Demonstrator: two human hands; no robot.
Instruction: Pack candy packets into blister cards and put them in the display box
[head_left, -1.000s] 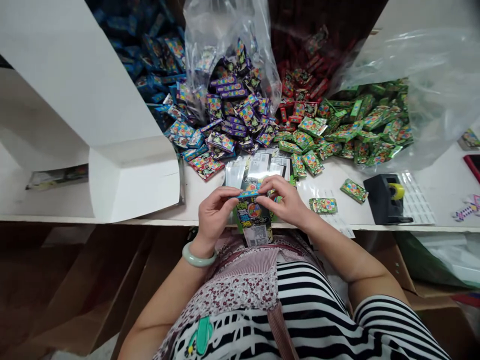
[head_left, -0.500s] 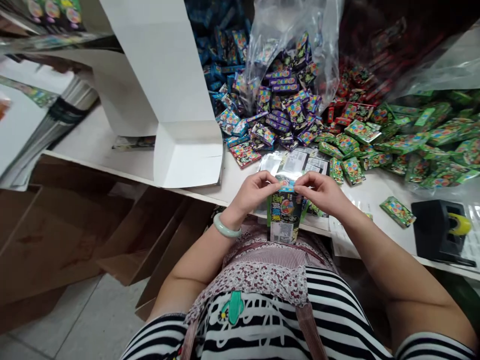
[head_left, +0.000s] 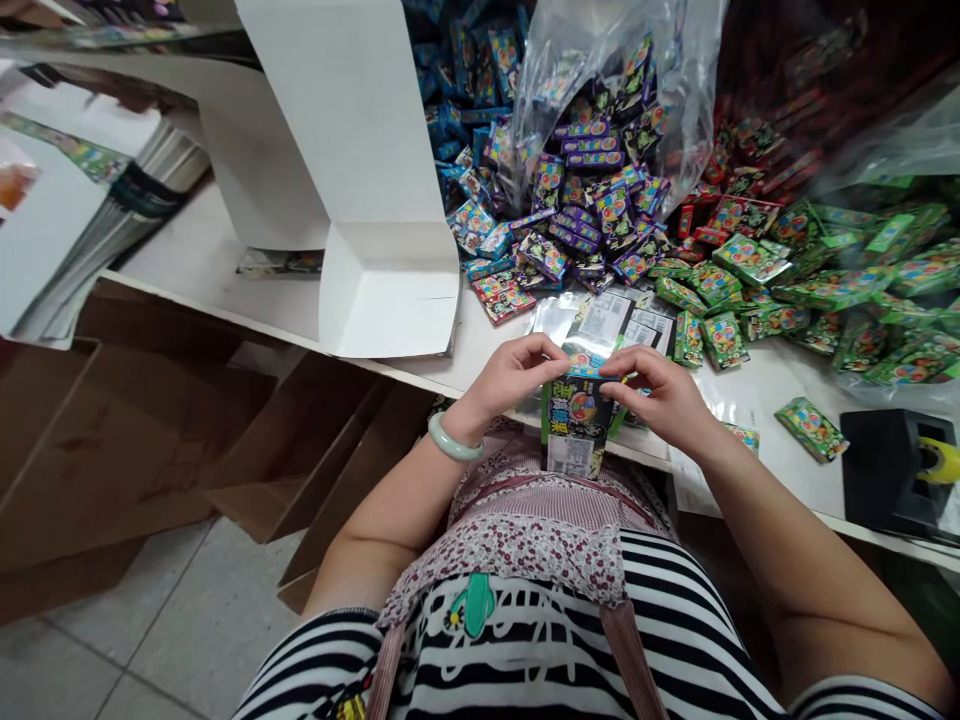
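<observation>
A black printed packet (head_left: 576, 415) with colourful lettering and a pale label hangs upright at the table's front edge. My left hand (head_left: 521, 372), below which a pale green bangle shows, pinches its top left corner. At the top right corner my right hand (head_left: 656, 390) pinches the packet between thumb and fingers. A blue strip shows along the packet's top between both hands. Just behind lie flat packets with white labels (head_left: 606, 315) and clear film. Piles of small purple boxes (head_left: 577, 215) and green boxes (head_left: 724, 340) sit beyond.
An open white carton (head_left: 394, 285) stands left of centre. Blue boxes (head_left: 480, 80) and red boxes (head_left: 739, 215) are heaped at the back. A black tape dispenser (head_left: 885, 470) sits at the right edge. Brown cartons (head_left: 142, 440) stand below the table at left.
The camera view has shifted slightly, moving the table's contents rightward. Both hands still hold the packet's top; the right fingers have moved a little apart from the left and lie lower on its corner.
</observation>
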